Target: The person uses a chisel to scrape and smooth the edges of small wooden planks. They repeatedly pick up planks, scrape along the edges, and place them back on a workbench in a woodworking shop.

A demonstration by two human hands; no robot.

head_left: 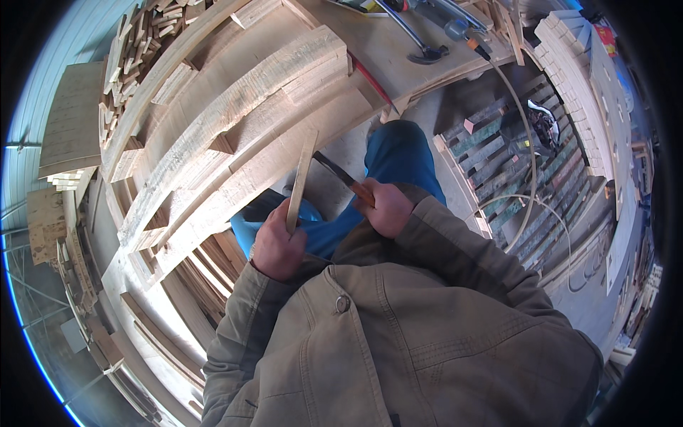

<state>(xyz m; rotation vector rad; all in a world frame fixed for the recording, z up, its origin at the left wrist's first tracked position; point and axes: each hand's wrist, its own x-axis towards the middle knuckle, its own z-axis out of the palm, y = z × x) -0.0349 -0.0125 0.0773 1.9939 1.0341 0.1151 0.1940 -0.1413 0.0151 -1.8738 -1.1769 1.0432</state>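
My left hand [279, 245] is closed round the lower end of a thin, pale wooden strip [304, 178], which stands up and leans slightly right. In my right hand [388, 208] is a tool with a reddish-brown handle and a narrow dark metal end [334, 169]; its exact kind is hard to make out. The dark end points up and left, close beside the strip; whether they touch I cannot tell. Both hands are above my blue-trousered legs, in front of a bench bearing a large wooden frame [263, 67] of long beams and short crosspieces.
On the bench's far side lie a claw hammer [427, 53], a long red tool [373, 84] and a corded power tool [459, 30]. A slatted pallet [519, 164] with a hose [532, 171] across it is at right. Wood offcuts [135, 60] are heaped far left.
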